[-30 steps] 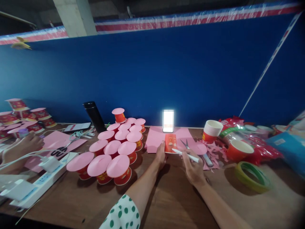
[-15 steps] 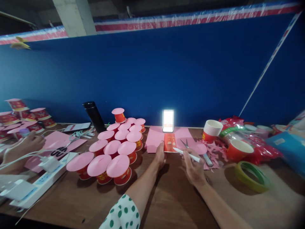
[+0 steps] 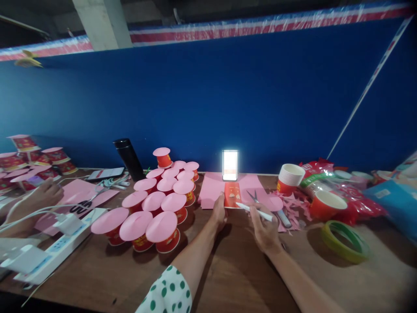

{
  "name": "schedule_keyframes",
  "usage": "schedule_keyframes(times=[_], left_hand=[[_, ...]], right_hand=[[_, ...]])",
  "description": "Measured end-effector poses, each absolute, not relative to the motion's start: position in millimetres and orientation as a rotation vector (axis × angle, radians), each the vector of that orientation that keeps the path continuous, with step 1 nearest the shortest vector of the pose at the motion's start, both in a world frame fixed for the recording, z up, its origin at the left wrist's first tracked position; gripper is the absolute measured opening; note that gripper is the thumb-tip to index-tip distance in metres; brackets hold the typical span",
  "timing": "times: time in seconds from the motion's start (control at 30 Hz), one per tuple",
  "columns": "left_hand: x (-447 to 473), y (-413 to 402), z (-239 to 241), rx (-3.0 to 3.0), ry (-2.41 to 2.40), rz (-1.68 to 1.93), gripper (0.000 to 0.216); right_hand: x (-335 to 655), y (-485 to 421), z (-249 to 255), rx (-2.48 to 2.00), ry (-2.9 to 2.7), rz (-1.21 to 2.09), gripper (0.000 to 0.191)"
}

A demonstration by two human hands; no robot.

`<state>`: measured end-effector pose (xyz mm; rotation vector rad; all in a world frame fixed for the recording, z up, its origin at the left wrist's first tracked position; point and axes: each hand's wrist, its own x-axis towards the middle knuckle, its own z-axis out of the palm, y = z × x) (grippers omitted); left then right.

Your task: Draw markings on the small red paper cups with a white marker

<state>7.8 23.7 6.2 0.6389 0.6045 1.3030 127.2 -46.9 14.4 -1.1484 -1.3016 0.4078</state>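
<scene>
My left hand is closed on the left side of a red paper cup with a pale rim at its lower edge. In my right hand is a white pen, slanted so that its pointed tip meets or nearly meets the cup's lower right side. Open scissors blades show just beyond the right fingers; their handles are hidden, and I cannot tell if that hand holds them too. Pink paper sheets lie behind the cup, with a pink paper disc at their right.
Several red cups topped with pink discs stand at left, near a black bottle and power strip. Another person's hand is far left. A bright phone stands behind. Stacked cups, pink scraps and tape lie right.
The red cup appears turned slightly in my left hand, its printed pattern shifted. The pen has moved very slightly left. The other person's hand at far left has shifted a little.
</scene>
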Motion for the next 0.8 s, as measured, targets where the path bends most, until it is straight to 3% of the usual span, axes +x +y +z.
schedule_keyframes(times=[0.8], left_hand=[[8.7, 22.1, 8.0, 0.618, 0.622, 1.272, 0.041]], right_hand=[[126.1, -47.6, 17.1, -1.122, -1.318, 0.472, 0.026]])
